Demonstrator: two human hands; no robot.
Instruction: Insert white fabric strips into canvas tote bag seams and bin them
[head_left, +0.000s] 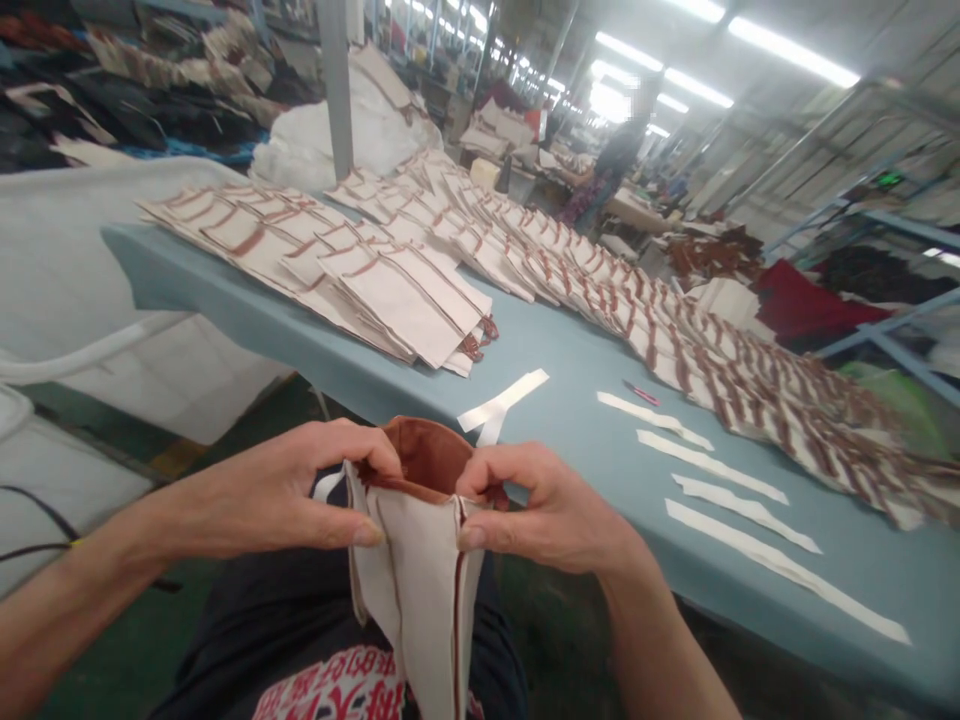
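Note:
In front of my lap hangs a cream fabric bag (424, 590) with brown seams and a brown lining (431, 450) showing at its top opening. My left hand (322, 490) pinches the rim on the left side, thumb outside and fingers inside. On the right, my right hand (529, 500) grips the rim beside a brown-edged seam in the same way. Between the two hands the mouth of the bag stands apart. Its lower end runs out of the picture.
A blue-covered table (555, 340) bears a pile of cream bag pieces (405, 290) and a long overlapping row (637, 310) behind. Several white strips (780, 570) and a small pink-handled tool (641, 393) lie nearer. White bins (180, 380) stand at left.

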